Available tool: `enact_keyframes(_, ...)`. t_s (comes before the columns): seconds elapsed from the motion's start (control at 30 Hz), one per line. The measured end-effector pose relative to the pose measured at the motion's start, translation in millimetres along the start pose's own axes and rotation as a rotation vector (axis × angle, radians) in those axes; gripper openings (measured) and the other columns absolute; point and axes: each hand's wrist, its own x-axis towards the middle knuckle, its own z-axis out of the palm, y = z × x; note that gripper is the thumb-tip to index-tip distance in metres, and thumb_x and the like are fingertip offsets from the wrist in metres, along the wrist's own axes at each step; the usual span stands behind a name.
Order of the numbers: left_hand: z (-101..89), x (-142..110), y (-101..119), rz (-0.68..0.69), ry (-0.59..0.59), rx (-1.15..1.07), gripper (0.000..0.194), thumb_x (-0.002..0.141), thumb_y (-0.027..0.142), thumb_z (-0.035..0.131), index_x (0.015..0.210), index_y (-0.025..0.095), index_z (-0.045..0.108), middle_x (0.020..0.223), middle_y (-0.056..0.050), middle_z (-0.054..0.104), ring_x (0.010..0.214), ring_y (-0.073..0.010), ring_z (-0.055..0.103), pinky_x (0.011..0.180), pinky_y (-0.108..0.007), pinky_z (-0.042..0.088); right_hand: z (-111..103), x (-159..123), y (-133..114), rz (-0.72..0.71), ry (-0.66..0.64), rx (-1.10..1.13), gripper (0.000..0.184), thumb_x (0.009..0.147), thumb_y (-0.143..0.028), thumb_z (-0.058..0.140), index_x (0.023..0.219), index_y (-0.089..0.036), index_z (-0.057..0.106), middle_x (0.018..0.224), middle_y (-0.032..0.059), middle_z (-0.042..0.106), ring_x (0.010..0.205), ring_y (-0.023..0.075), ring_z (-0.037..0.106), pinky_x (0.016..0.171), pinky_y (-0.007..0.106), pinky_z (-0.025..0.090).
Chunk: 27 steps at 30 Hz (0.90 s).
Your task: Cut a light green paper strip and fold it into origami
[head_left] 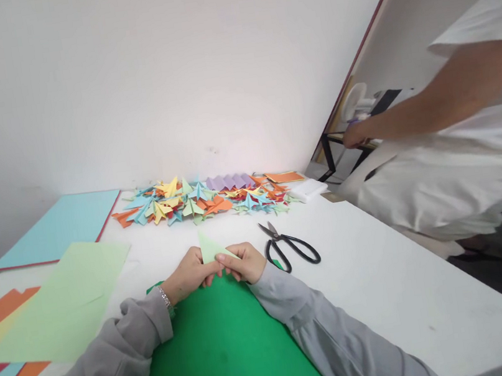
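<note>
Between my two hands is a small piece of light green paper (211, 245), folded to a pointed shape. My left hand (192, 269) pinches its lower left side. On the right edge, my right hand (244, 262) grips it with the thumb lying on top. Both hands are close together over a large green sheet (228, 348), which covers the near part of the table. Black-handled scissors (290, 245) lie to the right of my right hand, blades slightly apart. A small green scrap shows inside one handle loop.
Folded paper planes (187, 200) in several colours are heaped along the wall, near a pleated purple paper (230, 182). Left are a light blue sheet (63, 225), a pale green sheet (67, 303) and coloured offcuts (9, 306). A person in white (463, 156) stands by the table's right edge.
</note>
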Motion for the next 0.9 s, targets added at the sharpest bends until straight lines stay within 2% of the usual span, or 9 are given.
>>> enact_keyframes(0.13,1.1,1.4,-1.2,-0.003,-0.001,0.013,0.026,0.068,0.028,0.050,0.048,0.012,0.051,0.031,0.005,0.040,0.030,-0.0048,0.033,0.036,-0.018,0.027,-1.7,0.6,2.7,-0.023,0.029,-0.024,0.039,0.066,-0.047,0.058,0.046,-0.014,0.051,0.030,-0.0068,0.038,0.027,0.0036,0.030,0.030,0.018,0.018)
enact_keyframes(0.37,4.8,2.9,-0.5,-0.012,0.092,0.009,0.036,0.066,0.032,0.056,0.040,0.013,0.041,0.033,0.007,0.035,0.033,-0.0025,0.025,0.035,-0.019,0.017,-2.4,2.4,3.9,-0.019,0.108,-0.024,0.040,0.063,-0.050,0.059,0.045,-0.016,0.049,0.028,-0.0076,0.036,0.027,0.0041,0.028,0.030,0.019,0.017)
enact_keyframes(0.63,3.3,4.0,-2.5,0.001,0.119,-0.010,0.033,0.065,0.034,0.058,0.043,0.012,0.048,0.037,0.008,0.031,0.037,-0.0024,0.023,0.038,-0.018,0.016,-3.8,5.6,6.5,0.013,0.135,0.026,0.040,0.060,-0.050,0.062,0.043,-0.016,0.049,0.025,-0.0072,0.037,0.024,0.0040,0.029,0.029,0.019,0.017)
enact_keyframes(0.77,3.8,4.1,-4.3,-0.040,0.128,0.005,0.029,0.066,0.036,0.057,0.051,0.012,0.053,0.037,0.006,0.040,0.034,-0.0039,0.032,0.036,-0.018,0.022,-3.8,7.0,9.1,0.071,0.140,0.119,0.042,0.059,-0.053,0.062,0.043,-0.016,0.048,0.024,-0.0071,0.038,0.021,0.0037,0.028,0.026,0.018,0.017)
enact_keyframes(0.9,2.7,4.6,-5.8,-0.036,0.091,-0.141,0.029,0.070,0.037,0.052,0.057,0.012,0.054,0.042,0.001,0.051,0.035,-0.0076,0.043,0.037,-0.019,0.029,-2.6,8.1,13.5,0.088,0.144,0.227,0.044,0.058,-0.055,0.061,0.044,-0.016,0.048,0.024,-0.0070,0.039,0.020,0.0036,0.027,0.024,0.017,0.017)
